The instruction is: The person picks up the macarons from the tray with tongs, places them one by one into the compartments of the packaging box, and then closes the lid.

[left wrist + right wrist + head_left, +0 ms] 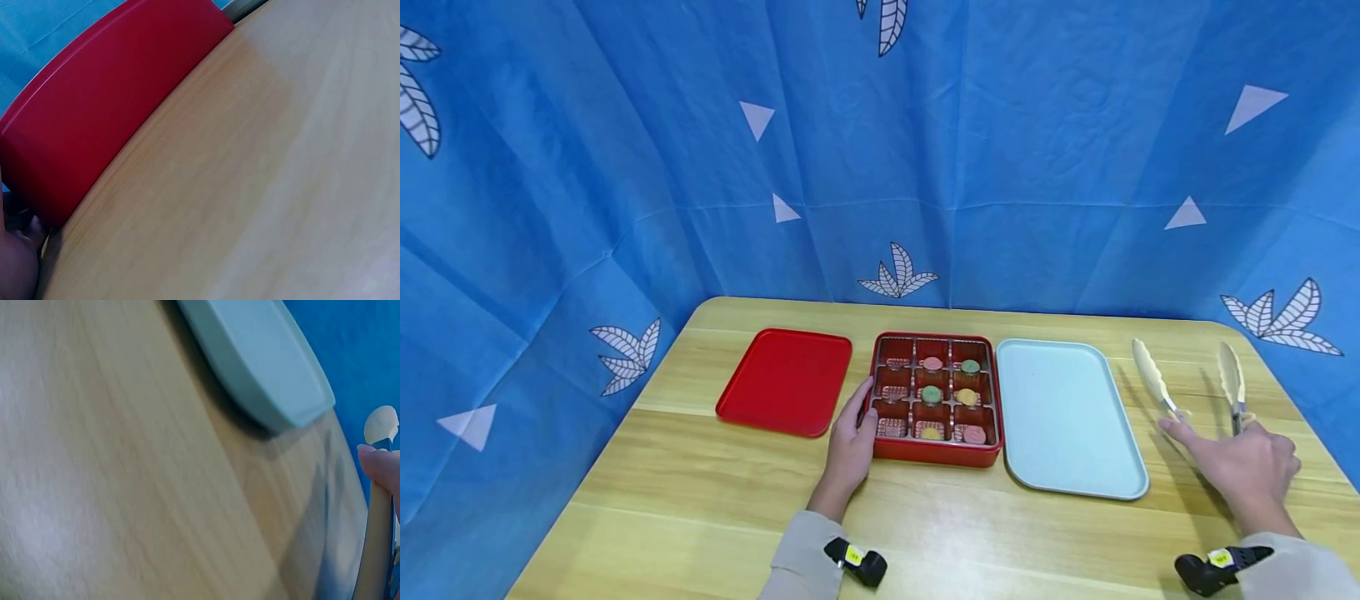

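Note:
A red square box (pixel 936 452) with a clear divided insert stands mid-table. Small round pink, green and yellow pieces, like toy cookies (pixel 931 394), sit in its middle and right columns; the left column shows bare compartments. Against the box's left side rests my left hand (pixel 848 446), fingers extended along the wall and thumb near the front corner. In the left wrist view the red wall (pixel 119 100) rises beside part of that hand. My right hand (pixel 1247 467) grips a pair of tongs (pixel 1152 372) with pale tips, their arms spread wide above the table's right side.
A light blue tray (pixel 1071 417) lies right of the box, between it and the tongs. Left of the box is a flat red lid (pixel 786 383). The wooden table (pixel 700 517) backs onto a blue patterned curtain (pixel 850 167).

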The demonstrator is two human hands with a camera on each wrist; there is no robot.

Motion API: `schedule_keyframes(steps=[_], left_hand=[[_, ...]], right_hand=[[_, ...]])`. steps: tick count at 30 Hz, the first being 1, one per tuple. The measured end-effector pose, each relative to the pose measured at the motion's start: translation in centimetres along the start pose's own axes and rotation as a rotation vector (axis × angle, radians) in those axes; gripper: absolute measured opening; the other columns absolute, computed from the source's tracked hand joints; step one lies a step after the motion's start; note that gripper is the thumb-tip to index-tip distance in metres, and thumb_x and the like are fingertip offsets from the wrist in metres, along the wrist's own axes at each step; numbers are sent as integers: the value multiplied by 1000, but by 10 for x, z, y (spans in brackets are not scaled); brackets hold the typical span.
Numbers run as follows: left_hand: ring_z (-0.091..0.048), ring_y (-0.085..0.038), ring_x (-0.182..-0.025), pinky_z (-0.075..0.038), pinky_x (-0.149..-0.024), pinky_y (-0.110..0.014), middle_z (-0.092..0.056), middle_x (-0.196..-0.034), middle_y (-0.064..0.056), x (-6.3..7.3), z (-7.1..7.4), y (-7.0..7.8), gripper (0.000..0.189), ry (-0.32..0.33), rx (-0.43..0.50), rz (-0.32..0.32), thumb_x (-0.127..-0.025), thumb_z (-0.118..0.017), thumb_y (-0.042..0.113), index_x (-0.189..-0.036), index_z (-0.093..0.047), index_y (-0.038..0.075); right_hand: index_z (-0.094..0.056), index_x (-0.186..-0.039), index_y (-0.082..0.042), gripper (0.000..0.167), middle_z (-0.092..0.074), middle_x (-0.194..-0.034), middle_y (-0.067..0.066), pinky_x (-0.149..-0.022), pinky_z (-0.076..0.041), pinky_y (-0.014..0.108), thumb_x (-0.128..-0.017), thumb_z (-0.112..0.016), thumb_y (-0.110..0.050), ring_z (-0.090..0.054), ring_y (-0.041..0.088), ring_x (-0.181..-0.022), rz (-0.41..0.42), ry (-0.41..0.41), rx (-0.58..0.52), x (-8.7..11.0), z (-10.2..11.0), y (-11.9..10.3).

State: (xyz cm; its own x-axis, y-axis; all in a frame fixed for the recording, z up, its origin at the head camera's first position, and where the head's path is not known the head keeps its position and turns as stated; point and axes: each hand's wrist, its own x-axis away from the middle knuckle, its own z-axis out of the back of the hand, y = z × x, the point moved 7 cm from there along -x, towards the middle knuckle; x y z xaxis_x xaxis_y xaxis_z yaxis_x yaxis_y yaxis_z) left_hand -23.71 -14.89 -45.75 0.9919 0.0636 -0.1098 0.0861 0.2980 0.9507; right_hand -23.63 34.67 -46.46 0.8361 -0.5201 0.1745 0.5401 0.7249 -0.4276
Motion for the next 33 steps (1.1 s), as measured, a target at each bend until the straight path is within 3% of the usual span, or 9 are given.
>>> schedule_keyframes(steps=[8,20,27,30,33], left_hand=[[-30,-25,-139,-29,-112,-45,-36,-149,-7,1,-1,0,47,-2,-2,5,-99,-41,9,-145,-38,13],[-30,-25,-139,-29,-112,-46,-36,-149,-8,-1,-2,3,47,-6,0,3,-99,-40,8,-145,-37,11],[-30,-23,-139,-29,-112,-46,-36,-149,-4,-10,-7,-25,47,13,13,-4,-99,-43,10,-145,-38,19],[-32,-22,-137,-32,-110,-45,-37,-149,-2,-13,-6,-33,47,15,12,-13,-99,-44,14,-144,-39,23],[-35,-24,-135,-35,-108,-45,-38,-148,-5,-13,-4,-34,47,8,63,-27,-99,-44,14,-145,-38,19]], right_hand=[[-37,-106,27,110,-35,-100,39,-87,-22,58,-70,-58,-74,-23,53,-106,-75,-4,56,-2,-8,24],[-33,-111,30,115,-29,-103,43,-91,-22,59,-72,-53,-77,-20,54,-109,-95,-46,84,-9,-15,30],[-23,-122,27,125,-19,-119,48,-85,-27,61,-67,-53,-81,-23,55,-105,-137,-60,59,-7,-15,32],[-11,-132,23,131,-9,-129,48,-90,-23,66,-66,-54,-81,-21,59,-111,-150,-32,22,-5,-12,29],[-4,-138,18,123,2,-137,44,-95,-16,69,-73,-55,-73,-11,60,-119,-130,28,-61,-1,-4,19]])
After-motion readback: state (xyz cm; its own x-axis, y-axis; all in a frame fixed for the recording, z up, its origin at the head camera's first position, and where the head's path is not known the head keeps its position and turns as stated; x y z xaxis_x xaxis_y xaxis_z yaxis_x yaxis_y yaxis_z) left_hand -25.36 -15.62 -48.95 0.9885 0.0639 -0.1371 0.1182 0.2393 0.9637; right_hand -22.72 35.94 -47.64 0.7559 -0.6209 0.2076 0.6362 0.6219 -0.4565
